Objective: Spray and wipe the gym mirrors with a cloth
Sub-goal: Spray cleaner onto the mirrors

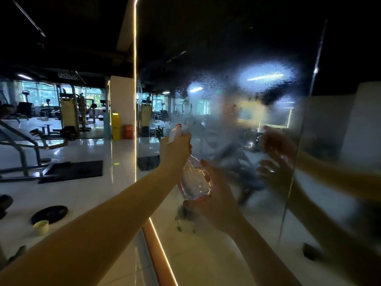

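A clear spray bottle [194, 182] with a white nozzle and red tip is held up in front of the mirror [237, 234]. My left hand [175, 150] grips the bottle's head and neck. My right hand [216, 200] cups the bottle's base from below, its fingers curled round it. A blurred grey thing [185, 218], possibly the cloth, hangs under my right hand. A wet patch of spray mist [243, 93] covers the glass above the bottle. Both hands and the bottle are reflected, blurred, at the right of the mirror.
A lit strip [135, 100] marks the mirror's left edge, and a vertical seam [299, 141] splits the glass at the right. To the left are gym machines [70, 114], a black floor mat [72, 171], a weight plate [49, 213] and a pale cup [41, 227].
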`<state>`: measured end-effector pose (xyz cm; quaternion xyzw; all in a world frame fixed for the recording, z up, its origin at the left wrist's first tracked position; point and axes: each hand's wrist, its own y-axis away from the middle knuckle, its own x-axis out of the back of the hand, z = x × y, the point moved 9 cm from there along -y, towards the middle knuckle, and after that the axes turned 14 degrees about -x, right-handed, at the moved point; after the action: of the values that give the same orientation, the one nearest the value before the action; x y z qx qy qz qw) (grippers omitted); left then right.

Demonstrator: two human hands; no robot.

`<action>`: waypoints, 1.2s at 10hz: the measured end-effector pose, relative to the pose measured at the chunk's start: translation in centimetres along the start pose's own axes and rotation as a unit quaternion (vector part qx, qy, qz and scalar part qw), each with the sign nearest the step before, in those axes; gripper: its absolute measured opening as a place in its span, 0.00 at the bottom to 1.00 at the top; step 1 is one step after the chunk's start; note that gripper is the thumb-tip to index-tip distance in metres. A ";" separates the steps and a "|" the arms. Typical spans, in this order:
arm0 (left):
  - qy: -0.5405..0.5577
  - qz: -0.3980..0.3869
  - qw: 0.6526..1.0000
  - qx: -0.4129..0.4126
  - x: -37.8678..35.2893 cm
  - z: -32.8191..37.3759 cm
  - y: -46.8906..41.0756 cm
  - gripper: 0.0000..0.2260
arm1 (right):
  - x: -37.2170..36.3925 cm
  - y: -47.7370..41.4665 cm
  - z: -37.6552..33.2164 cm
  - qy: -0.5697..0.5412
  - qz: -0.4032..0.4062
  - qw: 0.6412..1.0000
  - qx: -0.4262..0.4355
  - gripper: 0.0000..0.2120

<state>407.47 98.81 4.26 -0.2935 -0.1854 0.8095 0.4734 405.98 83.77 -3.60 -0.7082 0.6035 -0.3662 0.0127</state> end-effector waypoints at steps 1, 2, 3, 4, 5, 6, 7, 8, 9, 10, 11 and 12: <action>-0.001 0.023 1.000 0.021 1.6 -1.6 -1.4 0.07 | -1.5 -1.6 0.0 0.000 -0.004 1.000 0.003 0.47; -0.005 0.024 0.999 0.034 2.8 -3.6 -3.2 0.07 | -3.4 -3.4 0.7 -0.013 -0.013 1.000 -0.008 0.45; -0.008 0.010 0.999 0.051 3.5 -5.5 -5.2 0.03 | -5.6 -5.3 1.5 -0.018 -0.015 0.999 -0.023 0.49; -0.011 0.005 0.998 0.057 4.1 -7.1 -7.4 0.05 | -6.9 -7.5 2.0 -0.014 -0.012 0.999 -0.033 0.45; -0.026 -0.006 0.999 0.045 4.7 -8.4 -9.5 0.04 | -8.4 -9.7 2.5 0.005 -0.006 0.999 -0.041 0.43; -0.024 -0.026 0.999 0.041 5.1 -9.9 -11.4 0.03 | -9.9 -11.9 3.5 0.021 0.004 0.998 -0.054 0.44; 0.001 -0.020 0.998 0.067 6.0 -12.2 -13.2 0.05 | -11.1 -13.6 3.9 0.033 0.008 0.998 -0.056 0.44; -0.015 -0.015 0.996 0.082 7.1 -14.6 -14.5 0.04 | -12.9 -14.9 4.7 0.044 -0.004 0.997 -0.068 0.44; -0.009 -0.009 0.993 0.117 8.3 -17.3 -15.1 0.05 | -14.8 -15.7 5.8 0.057 -0.012 0.996 -0.074 0.47; -0.024 -0.040 0.991 0.125 9.1 -19.8 -15.4 0.08 | -16.5 -15.8 6.9 0.089 -0.024 0.993 -0.071 0.45; -0.023 -0.047 0.989 0.135 10.0 -21.9 -14.8 0.15 | -17.2 -15.7 7.8 0.105 -0.026 0.991 -0.076 0.47; -0.035 -0.023 0.986 0.161 11.6 -24.0 -13.9 0.15 | -19.0 -15.3 8.9 0.095 -0.071 0.987 -0.108 0.48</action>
<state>427.83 116.18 -9.43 -0.1805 -0.0762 0.8277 0.5259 423.56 100.55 -12.63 -0.7084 0.5860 -0.3647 -0.1476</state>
